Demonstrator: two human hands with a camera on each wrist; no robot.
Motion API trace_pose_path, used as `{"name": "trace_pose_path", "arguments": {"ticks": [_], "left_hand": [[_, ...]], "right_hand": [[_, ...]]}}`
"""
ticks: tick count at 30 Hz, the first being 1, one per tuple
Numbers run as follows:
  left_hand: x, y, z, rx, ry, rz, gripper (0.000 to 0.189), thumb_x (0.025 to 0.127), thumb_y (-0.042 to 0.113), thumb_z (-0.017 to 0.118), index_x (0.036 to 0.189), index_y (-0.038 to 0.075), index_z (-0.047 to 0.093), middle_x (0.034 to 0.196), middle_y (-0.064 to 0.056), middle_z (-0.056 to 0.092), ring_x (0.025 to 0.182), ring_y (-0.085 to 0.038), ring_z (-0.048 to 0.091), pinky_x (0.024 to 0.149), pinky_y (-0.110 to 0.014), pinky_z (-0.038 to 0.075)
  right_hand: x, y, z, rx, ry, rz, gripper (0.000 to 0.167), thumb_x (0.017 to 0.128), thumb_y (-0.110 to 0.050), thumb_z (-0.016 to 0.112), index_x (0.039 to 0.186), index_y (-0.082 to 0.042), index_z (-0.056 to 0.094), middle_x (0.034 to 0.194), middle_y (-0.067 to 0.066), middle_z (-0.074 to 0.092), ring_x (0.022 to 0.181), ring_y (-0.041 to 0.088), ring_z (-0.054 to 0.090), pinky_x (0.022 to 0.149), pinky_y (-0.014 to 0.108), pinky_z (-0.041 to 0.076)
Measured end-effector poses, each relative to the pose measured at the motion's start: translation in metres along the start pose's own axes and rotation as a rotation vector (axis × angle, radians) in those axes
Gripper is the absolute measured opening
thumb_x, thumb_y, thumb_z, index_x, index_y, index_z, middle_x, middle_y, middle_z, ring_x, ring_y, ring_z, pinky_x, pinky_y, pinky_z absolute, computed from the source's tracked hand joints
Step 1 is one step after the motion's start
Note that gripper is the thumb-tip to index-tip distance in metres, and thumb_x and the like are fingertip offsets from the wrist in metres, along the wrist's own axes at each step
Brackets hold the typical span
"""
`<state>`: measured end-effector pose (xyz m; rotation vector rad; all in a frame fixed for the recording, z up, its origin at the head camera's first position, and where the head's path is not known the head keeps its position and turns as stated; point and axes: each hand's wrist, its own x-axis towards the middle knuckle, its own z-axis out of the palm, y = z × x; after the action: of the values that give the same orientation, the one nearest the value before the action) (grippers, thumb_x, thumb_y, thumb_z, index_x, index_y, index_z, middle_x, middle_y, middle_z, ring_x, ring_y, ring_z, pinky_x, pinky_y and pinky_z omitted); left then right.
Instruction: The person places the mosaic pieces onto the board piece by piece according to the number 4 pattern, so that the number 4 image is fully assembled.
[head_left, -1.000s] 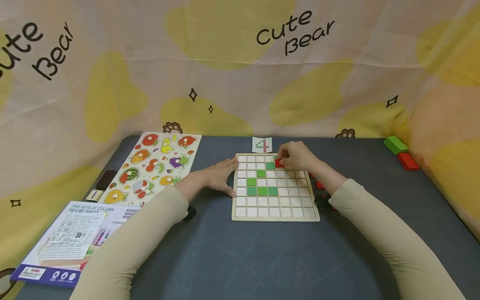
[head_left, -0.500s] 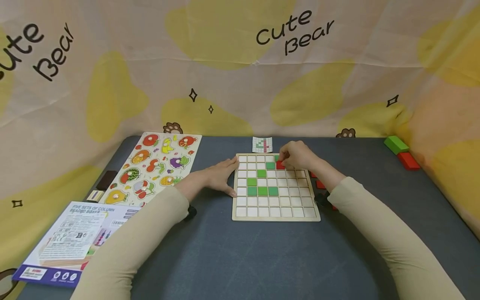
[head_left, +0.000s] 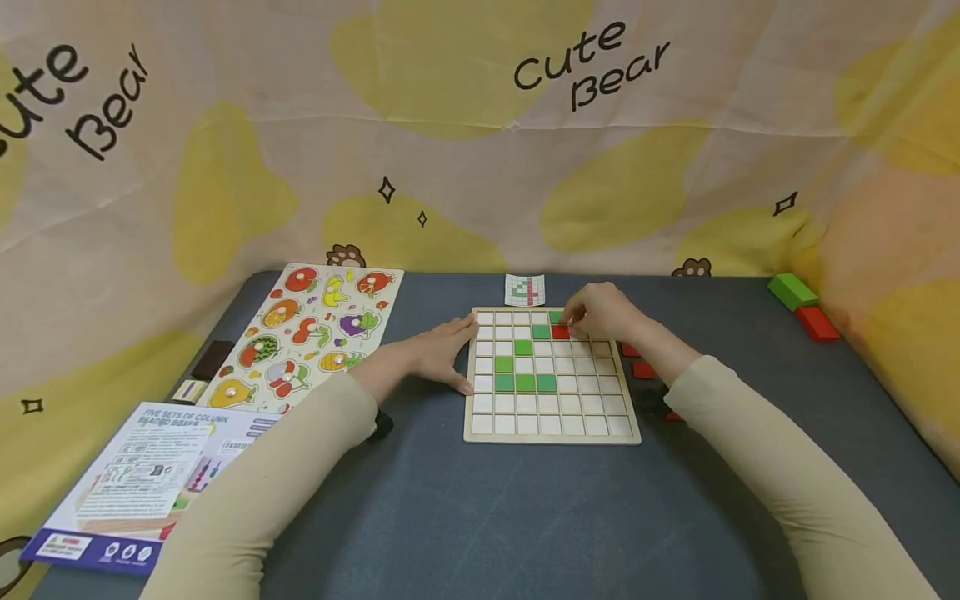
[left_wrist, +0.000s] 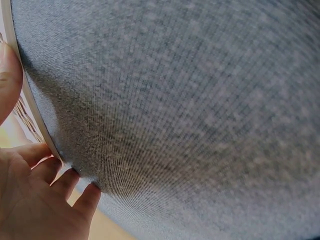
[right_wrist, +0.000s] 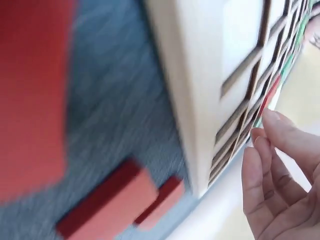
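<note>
A wooden grid board (head_left: pixel 551 439) with white cells lies flat in the middle of the head view. Several green tiles (head_left: pixel 525 382) sit in its cells, and one red tile (head_left: pixel 560 332) lies flat in a cell of the second row. My left hand (head_left: pixel 437 350) rests against the board's left edge, thumb and fingers spread. Just right of the red tile, my right hand (head_left: pixel 600 310) hovers with loosely bent fingers; in the right wrist view the thumb and fingertips are close by the red tile, with nothing seen between them.
Loose red blocks (right_wrist: pixel 107 202) lie right of the board. A small pattern card (head_left: pixel 524 290) is behind it. Green (head_left: pixel 792 290) and red (head_left: pixel 817 323) blocks stand far right. A fruit puzzle board (head_left: pixel 307 333) and a printed box (head_left: pixel 135 492) occupy the left.
The red tile has settled from my right fingers into a second-row cell. My right hand has drawn slightly right, off it. My left hand has not moved.
</note>
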<state>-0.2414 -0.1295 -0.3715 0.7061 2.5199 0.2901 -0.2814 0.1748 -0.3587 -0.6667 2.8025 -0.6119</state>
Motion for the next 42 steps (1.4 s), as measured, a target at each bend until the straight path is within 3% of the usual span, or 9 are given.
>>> {"name": "trace_pose_path", "arguments": {"ticks": [6,10,16,21,28,34,42], "left_hand": [[0.000,0.002,-0.001,-0.006,-0.009,0.002,0.112,0.084,0.049,0.074,0.160,0.009,0.003,0.169,-0.008,-0.006,0.158,-0.032,0.000,0.127,-0.052,0.013],[-0.001,0.001,-0.001,-0.008,-0.008,-0.002,0.112,0.084,0.050,0.074,0.160,0.010,0.003,0.169,-0.008,-0.006,0.158,-0.032,0.000,0.127,-0.053,0.013],[-0.001,0.001,0.000,-0.010,-0.007,-0.004,0.112,0.084,0.050,0.074,0.160,0.009,0.004,0.169,-0.008,-0.005,0.158,-0.032,0.000,0.127,-0.053,0.013],[-0.001,0.000,0.000,-0.008,-0.002,0.001,0.112,0.083,0.049,0.075,0.160,0.008,0.004,0.169,-0.010,-0.004,0.157,-0.034,0.001,0.126,-0.054,0.013],[0.001,0.000,0.000,-0.008,-0.003,0.000,0.113,0.083,0.049,0.075,0.160,0.010,0.003,0.169,-0.008,-0.006,0.158,-0.032,0.000,0.127,-0.053,0.013],[0.001,0.001,0.000,-0.011,-0.004,-0.003,0.113,0.083,0.049,0.075,0.160,0.009,0.003,0.169,-0.009,-0.005,0.157,-0.033,0.001,0.126,-0.055,0.014],[0.001,0.001,0.000,-0.005,-0.005,-0.003,0.113,0.083,0.050,0.075,0.160,0.009,0.004,0.169,-0.009,-0.005,0.157,-0.033,0.001,0.127,-0.053,0.013]], "right_hand": [[-0.012,0.034,-0.021,0.111,-0.003,-0.055,0.013,0.085,-0.004,0.074,0.098,-0.003,0.075,0.091,0.013,0.074,0.081,0.021,0.067,0.071,0.032,0.055],[-0.021,0.062,-0.034,0.177,-0.136,-0.022,0.011,0.085,-0.003,0.074,0.095,-0.003,0.072,0.091,0.011,0.072,0.080,0.015,0.065,0.071,0.027,0.054],[-0.033,0.089,-0.044,0.315,-0.371,0.000,0.025,0.084,0.001,0.072,0.109,0.002,0.069,0.101,0.014,0.062,0.088,0.017,0.056,0.074,0.026,0.053],[-0.037,0.095,-0.041,0.338,-0.450,-0.051,0.034,0.084,0.006,0.070,0.117,0.003,0.068,0.106,0.016,0.057,0.089,0.022,0.047,0.070,0.025,0.048],[-0.035,0.091,-0.034,0.243,-0.403,-0.067,0.027,0.083,-0.002,0.075,0.109,-0.006,0.073,0.101,0.014,0.057,0.088,0.020,0.046,0.067,0.026,0.047],[-0.036,0.089,-0.034,0.117,-0.270,-0.034,0.018,0.081,-0.011,0.080,0.094,-0.014,0.068,0.092,0.007,0.063,0.082,0.017,0.055,0.070,0.028,0.048],[-0.035,0.074,-0.035,0.155,-0.127,-0.018,0.004,0.088,-0.012,0.073,0.092,-0.012,0.073,0.085,0.005,0.073,0.077,0.016,0.064,0.071,0.029,0.053]]}}
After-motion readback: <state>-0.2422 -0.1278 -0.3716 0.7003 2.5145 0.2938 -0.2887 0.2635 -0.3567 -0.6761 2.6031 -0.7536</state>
